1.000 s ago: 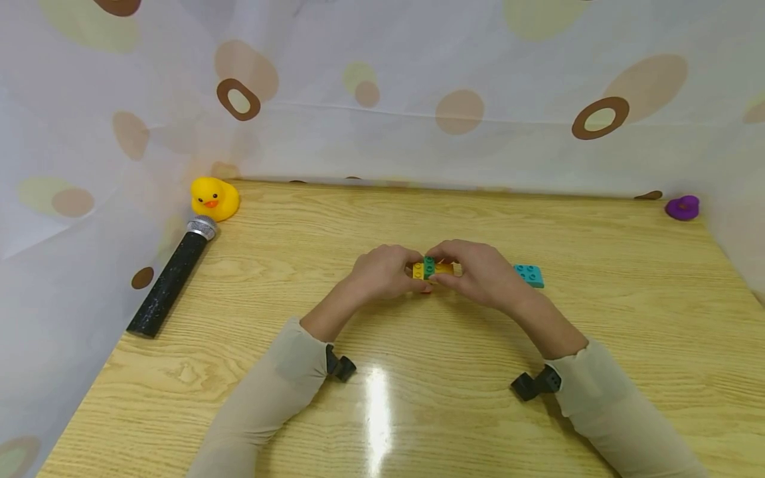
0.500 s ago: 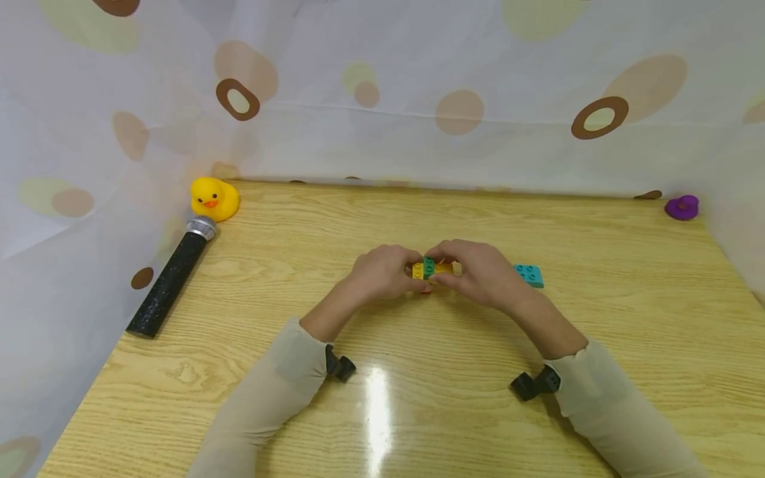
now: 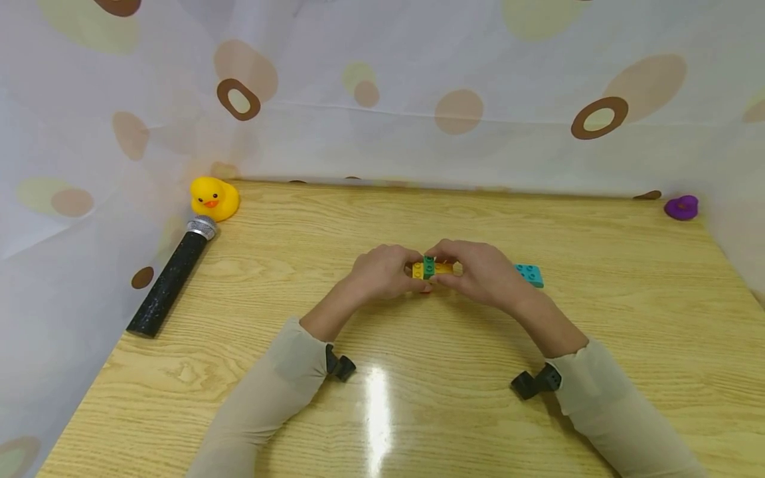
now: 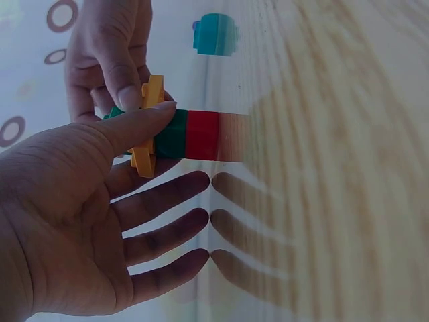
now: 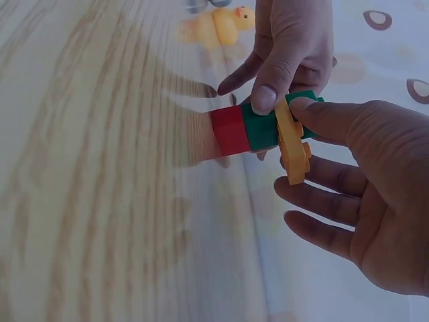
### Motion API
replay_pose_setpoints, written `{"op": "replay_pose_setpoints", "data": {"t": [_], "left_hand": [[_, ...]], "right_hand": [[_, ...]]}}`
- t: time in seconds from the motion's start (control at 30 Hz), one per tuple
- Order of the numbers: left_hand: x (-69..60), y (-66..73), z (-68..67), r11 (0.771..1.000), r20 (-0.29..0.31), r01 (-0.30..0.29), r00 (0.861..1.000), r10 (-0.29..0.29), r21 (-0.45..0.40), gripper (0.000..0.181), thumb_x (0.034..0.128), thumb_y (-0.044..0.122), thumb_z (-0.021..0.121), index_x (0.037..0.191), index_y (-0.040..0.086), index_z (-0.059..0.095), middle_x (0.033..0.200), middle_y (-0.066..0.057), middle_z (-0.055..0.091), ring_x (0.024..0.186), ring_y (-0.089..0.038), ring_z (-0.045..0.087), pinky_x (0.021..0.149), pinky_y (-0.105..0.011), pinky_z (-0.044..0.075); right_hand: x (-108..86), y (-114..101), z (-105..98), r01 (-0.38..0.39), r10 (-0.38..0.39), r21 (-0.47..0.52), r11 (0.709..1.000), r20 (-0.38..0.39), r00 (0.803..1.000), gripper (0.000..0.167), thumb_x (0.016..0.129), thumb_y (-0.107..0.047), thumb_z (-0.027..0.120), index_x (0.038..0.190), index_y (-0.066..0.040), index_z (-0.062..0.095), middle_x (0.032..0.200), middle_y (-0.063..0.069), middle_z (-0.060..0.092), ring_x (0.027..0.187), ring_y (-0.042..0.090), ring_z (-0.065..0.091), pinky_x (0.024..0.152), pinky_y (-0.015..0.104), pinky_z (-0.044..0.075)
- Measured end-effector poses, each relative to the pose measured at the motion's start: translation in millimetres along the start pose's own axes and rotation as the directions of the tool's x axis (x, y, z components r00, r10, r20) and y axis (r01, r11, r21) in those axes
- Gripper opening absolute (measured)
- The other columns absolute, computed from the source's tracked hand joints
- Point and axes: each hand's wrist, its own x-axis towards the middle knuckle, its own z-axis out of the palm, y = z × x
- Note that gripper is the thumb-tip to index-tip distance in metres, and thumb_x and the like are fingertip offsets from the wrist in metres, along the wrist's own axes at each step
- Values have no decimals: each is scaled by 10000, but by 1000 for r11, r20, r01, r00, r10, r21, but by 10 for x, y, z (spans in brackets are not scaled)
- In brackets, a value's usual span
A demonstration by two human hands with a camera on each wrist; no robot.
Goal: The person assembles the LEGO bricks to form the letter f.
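A small brick stack stands upright on the table between both hands: a red brick (image 5: 230,130) at the bottom, a green brick (image 4: 171,134) on it, then a flat yellow piece (image 5: 293,144) lying crosswise, and a smaller green brick (image 3: 429,267) on top. My left hand (image 3: 385,272) pinches the stack from the left, its thumb against the lower green brick and yellow piece, other fingers spread. From the right, my right hand (image 3: 478,273) pinches the top green brick between thumb and index finger, with its remaining fingers loosely extended.
A turquoise brick (image 3: 529,275) lies just right of my right hand. At the left are a yellow duck (image 3: 216,199) and a black microphone (image 3: 170,282). A purple duck (image 3: 682,208) sits at the back right corner. Patterned cloth (image 3: 406,79) borders the wooden table.
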Motion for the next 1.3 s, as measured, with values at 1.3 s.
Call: {"op": "replay_pose_setpoints", "data": {"t": [1.3], "left_hand": [[8, -1, -20, 998, 7, 60, 998, -60, 11, 611, 916, 516, 715, 1446, 244, 580, 1154, 49, 700, 882, -139, 612, 652, -290, 458]], "right_hand": [[-343, 826, -743, -295, 290, -32, 955, 321, 902, 564, 977, -325, 684, 1452, -62, 529, 1398, 282, 579, 1269, 480, 560, 939, 590, 496]]}}
